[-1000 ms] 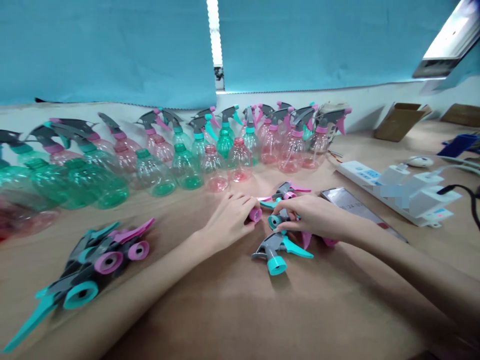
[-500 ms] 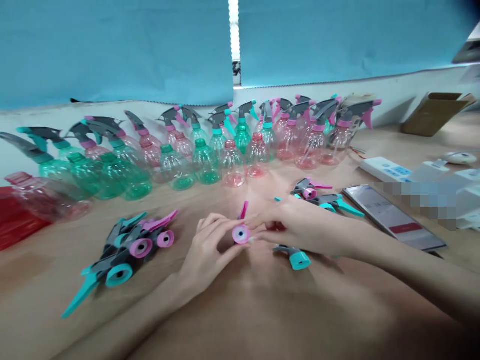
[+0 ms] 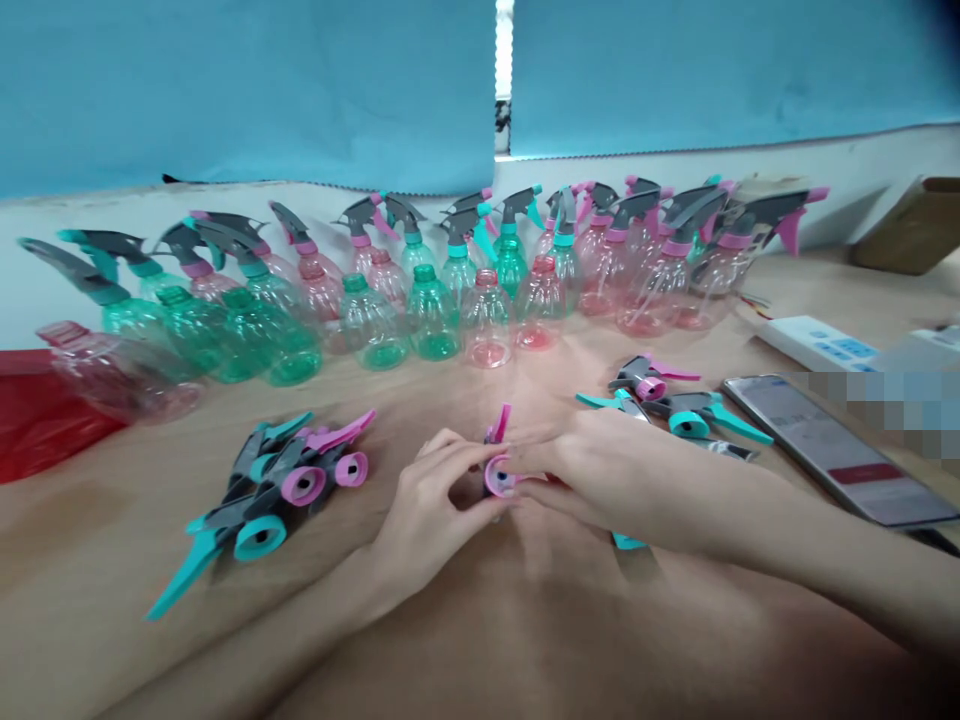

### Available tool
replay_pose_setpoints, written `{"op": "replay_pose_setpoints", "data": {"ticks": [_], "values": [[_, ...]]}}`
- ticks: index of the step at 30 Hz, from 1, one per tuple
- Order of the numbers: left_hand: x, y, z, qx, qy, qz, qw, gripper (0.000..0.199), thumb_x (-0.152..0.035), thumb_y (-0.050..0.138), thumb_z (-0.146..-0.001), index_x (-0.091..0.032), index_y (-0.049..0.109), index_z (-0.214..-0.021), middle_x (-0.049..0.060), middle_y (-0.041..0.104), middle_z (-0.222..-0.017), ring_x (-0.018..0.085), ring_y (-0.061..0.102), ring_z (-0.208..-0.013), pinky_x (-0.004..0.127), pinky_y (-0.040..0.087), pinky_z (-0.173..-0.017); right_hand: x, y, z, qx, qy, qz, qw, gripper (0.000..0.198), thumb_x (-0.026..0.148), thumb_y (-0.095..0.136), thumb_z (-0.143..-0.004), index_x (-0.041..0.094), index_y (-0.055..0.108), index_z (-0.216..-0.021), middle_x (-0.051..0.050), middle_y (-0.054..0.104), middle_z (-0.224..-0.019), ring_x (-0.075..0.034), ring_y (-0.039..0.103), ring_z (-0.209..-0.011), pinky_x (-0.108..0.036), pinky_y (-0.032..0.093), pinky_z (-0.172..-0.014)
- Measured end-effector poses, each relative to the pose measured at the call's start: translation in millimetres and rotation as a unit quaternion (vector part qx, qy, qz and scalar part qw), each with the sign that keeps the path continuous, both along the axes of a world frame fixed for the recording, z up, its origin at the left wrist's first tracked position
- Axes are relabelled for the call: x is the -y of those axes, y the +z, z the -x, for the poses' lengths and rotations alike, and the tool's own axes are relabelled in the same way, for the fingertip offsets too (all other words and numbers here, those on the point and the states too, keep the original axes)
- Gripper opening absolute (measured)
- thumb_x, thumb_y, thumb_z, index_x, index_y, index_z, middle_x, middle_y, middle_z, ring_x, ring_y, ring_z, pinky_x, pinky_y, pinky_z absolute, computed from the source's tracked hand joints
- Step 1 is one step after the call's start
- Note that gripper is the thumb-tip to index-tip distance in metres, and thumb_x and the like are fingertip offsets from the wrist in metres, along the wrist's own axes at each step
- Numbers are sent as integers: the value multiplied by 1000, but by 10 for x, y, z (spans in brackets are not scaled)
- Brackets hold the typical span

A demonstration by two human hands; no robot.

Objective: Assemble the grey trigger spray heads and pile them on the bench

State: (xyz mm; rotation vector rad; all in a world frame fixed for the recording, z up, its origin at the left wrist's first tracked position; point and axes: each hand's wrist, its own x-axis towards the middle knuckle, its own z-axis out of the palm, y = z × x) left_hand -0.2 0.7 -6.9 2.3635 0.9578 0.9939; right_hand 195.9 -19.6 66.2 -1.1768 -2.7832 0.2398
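Between my two hands, a pink-and-grey trigger spray head (image 3: pixel 501 478) is held just above the table, its round collar opening facing me and its pink trigger pointing up. My left hand (image 3: pixel 431 505) pinches it from the left with thumb and fingers. From the right, my right hand (image 3: pixel 596 465) is closed on the collar, fingertips at its rim; part of the spray head is hidden behind the fingers. Under the right hand, a teal collar (image 3: pixel 628 541) of another spray head peeks out. To the left lies a pile of teal and pink spray heads (image 3: pixel 260 538).
More spray heads (image 3: pixel 688 424) lie beyond my right forearm, beside a phone (image 3: pixel 840 455). Uncapped green bottles (image 3: pixel 433 320) and pink bottles (image 3: pixel 489 325) stand in front of several bottles with spray heads. A red bag (image 3: pixel 45 430) is far left, a power strip (image 3: pixel 817 343) right.
The view has swung slightly left, so things sit further right in the picture. My right fingers have moved onto the collar's rim, and the right hand now covers more of the teal spray head below.
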Motion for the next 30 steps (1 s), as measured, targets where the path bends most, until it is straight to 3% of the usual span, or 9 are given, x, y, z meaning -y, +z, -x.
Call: {"op": "replay_pose_setpoints", "data": {"ticks": [5, 9, 18, 25, 30], "values": [[-3, 15, -8, 9, 11, 47, 999, 33, -16, 76, -70, -18, 67, -102, 5, 67, -85, 19, 57, -79, 31, 49, -68, -37, -133, -29, -15, 29, -10, 999, 19, 13, 48, -88, 18, 65, -85, 0, 65, -63, -13, 59, -57, -25, 35, -55], [-9, 17, -16, 14, -16, 40, 999, 28, -20, 75, -71, -19, 68, -98, 5, 70, -88, 20, 56, -81, 33, 49, -70, -63, -160, -30, -6, 31, -9, 999, 20, 9, 46, -87, 17, 63, -80, -1, 65, -67, -14, 59, -59, -25, 34, -54], [-36, 39, -25, 23, -25, 28, 999, 22, -19, 72, -74, -19, 65, -95, 4, 68, -85, 19, 56, -78, 31, 49, -67, -26, -173, -45, -5, 24, -38, 999, 12, 14, 47, -89, 14, 59, -90, -1, 62, -65, -11, 52, -48, -26, 22, -43], [-12, 26, -17, 8, -38, 21, 999, 22, -13, 69, -76, -18, 64, -96, 3, 68, -86, 18, 54, -78, 29, 48, -67, 97, -126, 23, 32, 0, -47, 998, 16, 4, 53, -77, 10, 58, -91, 2, 56, -54, -10, 43, -38, -26, 16, -38], [-6, 26, -22, 7, -36, 23, 999, 18, -20, 67, -79, -19, 64, -97, 4, 69, -87, 18, 55, -78, 31, 48, -68, 117, -179, 52, 42, -6, -73, 996, 34, -3, 57, -65, 7, 57, -98, 2, 57, -54, -12, 46, -38, -26, 15, -37]]}}
